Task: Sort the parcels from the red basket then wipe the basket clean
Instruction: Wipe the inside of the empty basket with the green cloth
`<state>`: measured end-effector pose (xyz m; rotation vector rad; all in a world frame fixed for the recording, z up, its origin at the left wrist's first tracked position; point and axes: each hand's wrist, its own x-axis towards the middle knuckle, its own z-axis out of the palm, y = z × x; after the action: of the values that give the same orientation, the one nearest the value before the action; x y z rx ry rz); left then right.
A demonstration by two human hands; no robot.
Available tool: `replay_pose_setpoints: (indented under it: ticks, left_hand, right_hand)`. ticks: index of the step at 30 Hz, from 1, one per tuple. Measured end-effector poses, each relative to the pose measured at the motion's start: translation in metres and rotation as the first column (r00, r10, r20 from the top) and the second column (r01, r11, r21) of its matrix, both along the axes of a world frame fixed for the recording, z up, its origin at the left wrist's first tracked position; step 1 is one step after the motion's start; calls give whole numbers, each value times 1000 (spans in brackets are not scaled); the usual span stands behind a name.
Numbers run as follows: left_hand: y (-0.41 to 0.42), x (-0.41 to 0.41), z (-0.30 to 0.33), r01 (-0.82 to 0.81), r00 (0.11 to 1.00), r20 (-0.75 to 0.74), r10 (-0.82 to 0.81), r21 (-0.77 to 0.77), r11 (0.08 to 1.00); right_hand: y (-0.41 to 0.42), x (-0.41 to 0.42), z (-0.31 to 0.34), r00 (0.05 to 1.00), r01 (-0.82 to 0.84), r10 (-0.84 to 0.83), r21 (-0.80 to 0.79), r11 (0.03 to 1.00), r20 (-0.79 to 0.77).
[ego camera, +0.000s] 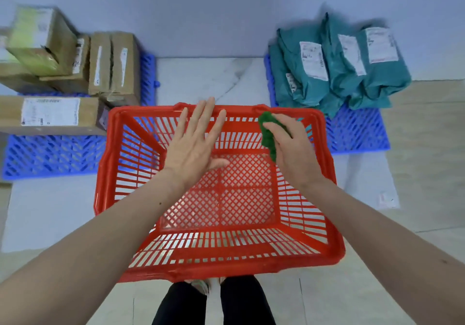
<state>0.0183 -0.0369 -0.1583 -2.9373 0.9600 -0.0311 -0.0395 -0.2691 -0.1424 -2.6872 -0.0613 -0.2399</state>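
Over the far rim of the red basket (327, 163), the right hand (289, 146) grips a green cloth (268, 133), nearest the far right corner. The left hand (195, 141) hovers spread flat, holding nothing.

No text can be read. White shipping labels sit on the cardboard boxes (75, 73) at far left and on the teal mailer bags (339, 65) at far right, but their print is too blurred to make out.

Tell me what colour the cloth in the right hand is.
Dark green cloth, gripped by the right hand; the head view shows it.
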Motion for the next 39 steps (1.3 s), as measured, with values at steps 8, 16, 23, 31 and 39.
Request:
replay_pose_setpoints:
  ticks: [8,16,23,31,39]
  left_hand:
    - [-56,18,5,42,986,-168,-16,153,987]
    - [-63,12,8,12,985,-172,24,203,979]
    - [-65,13,16,17,978,-207,35,242,970]
    - [-65,20,37,71,957,-290,15,283,956]
    - [-2,22,58,65,952,-305,0,203,977]
  right_hand:
    - [-39,48,0,990,111,-132,-347,931,-40]
    - [-52,9,22,831,478,-512,-193,857,-217]
    - [-29,-95,27,645,659,-665,-167,733,-376]
    - [-2,-164,47,532,732,-657,-100,674,-534]
    - [51,-107,91,837,488,-450,55,871,-312]
